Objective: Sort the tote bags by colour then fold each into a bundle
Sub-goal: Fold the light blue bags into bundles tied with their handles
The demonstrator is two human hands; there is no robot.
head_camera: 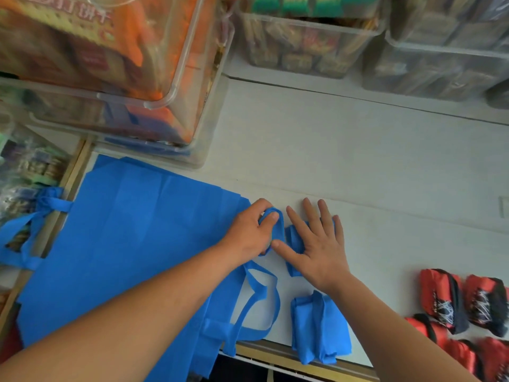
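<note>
Flat blue tote bags (132, 230) lie stacked on the left of the white table (358, 166), their handles (261, 307) hanging near the front edge. My left hand (252, 230) grips a blue strap loop (278, 226) at the stack's right edge. My right hand (316, 244) presses flat, fingers spread, on a small folded blue bundle (293, 238). A second folded blue bundle (319, 326) lies near the front edge, below my right wrist. Several red and black folded bundles (468, 307) sit at the right front.
Clear plastic bins (154, 86) of packaged goods stand at the back left, more bins (308, 42) along the back wall. Loose blue handles (33, 216) hang over the table's wooden left edge. Bare white tabletop stretches between the bins and my hands.
</note>
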